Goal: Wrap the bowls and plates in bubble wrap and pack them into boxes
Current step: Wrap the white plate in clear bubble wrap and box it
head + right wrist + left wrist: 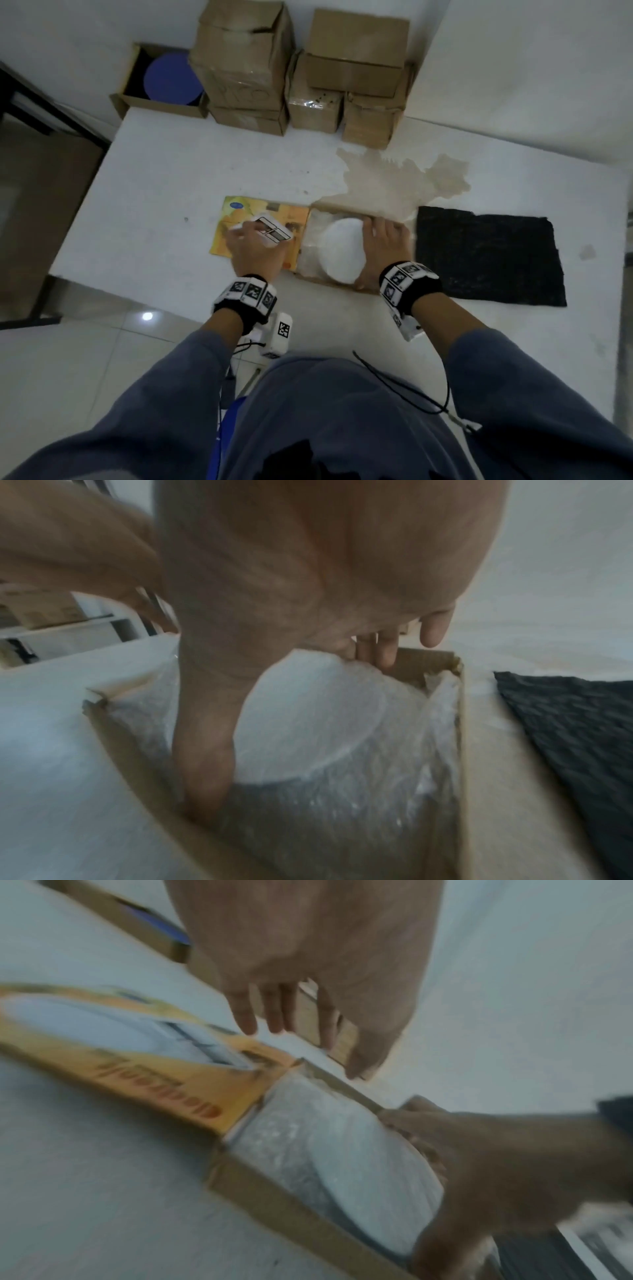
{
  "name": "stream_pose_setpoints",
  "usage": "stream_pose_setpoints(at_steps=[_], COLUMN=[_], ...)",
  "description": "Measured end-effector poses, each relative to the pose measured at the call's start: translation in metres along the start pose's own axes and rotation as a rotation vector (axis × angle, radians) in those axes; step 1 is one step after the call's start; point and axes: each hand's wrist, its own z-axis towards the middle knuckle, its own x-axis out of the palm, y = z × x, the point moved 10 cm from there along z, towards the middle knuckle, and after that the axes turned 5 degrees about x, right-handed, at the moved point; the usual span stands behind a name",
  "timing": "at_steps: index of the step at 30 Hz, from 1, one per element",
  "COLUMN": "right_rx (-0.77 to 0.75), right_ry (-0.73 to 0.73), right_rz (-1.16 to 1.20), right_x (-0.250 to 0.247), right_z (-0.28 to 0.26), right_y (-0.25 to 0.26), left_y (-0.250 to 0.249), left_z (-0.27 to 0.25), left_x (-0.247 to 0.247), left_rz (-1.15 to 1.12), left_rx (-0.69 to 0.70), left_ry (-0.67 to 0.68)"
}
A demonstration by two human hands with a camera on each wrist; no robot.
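A white plate wrapped in bubble wrap (pixel 342 251) lies in a shallow open cardboard box (pixel 325 281) near the table's front edge. My right hand (pixel 383 243) grips the plate's right side, thumb down at the near edge and fingers at the far edge inside the box. The right wrist view shows the thumb (pixel 205 764) pushed between wrap (pixel 342 804) and box wall (pixel 486 750). The box's orange printed lid (pixel 236 209) lies open flat to the left. My left hand (pixel 255 248) hovers over the lid, fingers loose and holding nothing (pixel 281 1015).
A black mat (pixel 486 257) lies right of the box. At the table's back stand several stacked cardboard boxes (pixel 246 61) and an open box holding a blue plate (pixel 171 78). A beige stain (pixel 394 178) marks the table. The table ends at left and front.
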Motion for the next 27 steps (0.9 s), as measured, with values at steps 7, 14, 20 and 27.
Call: stream_pose_setpoints(at_steps=[7,14,20,27], right_rx=[0.013,0.048,-0.119,0.036], right_ry=[-0.158,-0.169,-0.083,0.050], right_rz=[0.339,0.704,1.175,1.546], right_x=[-0.011,-0.029,-0.081,-0.071], right_z=[-0.021,-0.028,-0.050,-0.069], right_y=[-0.013,-0.035,-0.021,-0.027], left_y=[0.156,0.041,-0.057,-0.100], left_z=[0.026,-0.035,-0.076,-0.116], left_x=[0.071,-0.004,0.006,0.046], left_rz=[-0.641,-0.860,-0.376,0.061], left_rx=[-0.691,-0.359,0.469,0.829], left_ry=[0.067,-0.380,-0.034,0.062])
